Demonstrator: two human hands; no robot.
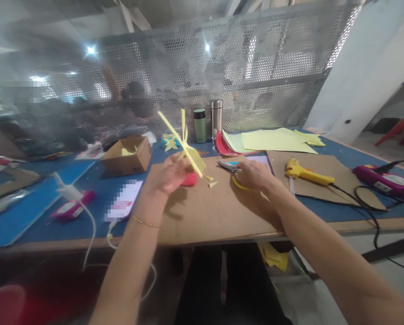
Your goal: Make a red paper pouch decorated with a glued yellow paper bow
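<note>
My left hand [170,175] holds up a yellow cut-paper piece [188,151] with long thin strips sticking upward. A red object [190,180] lies just under that hand on the brown cardboard sheet [208,212]. My right hand [254,174] rests on the cardboard, gripping scissors [229,166] with yellow handles, blades pointing left. Small yellow paper scraps [211,181] lie between the two hands.
A yellow glue gun [305,173] lies on a second cardboard at right, a purple tool [386,179] with black cable beyond. Yellow paper sheets [276,140], a red plate [222,146], two flasks [208,123], a small cardboard box [127,155] and a phone [124,205] surround the blue table.
</note>
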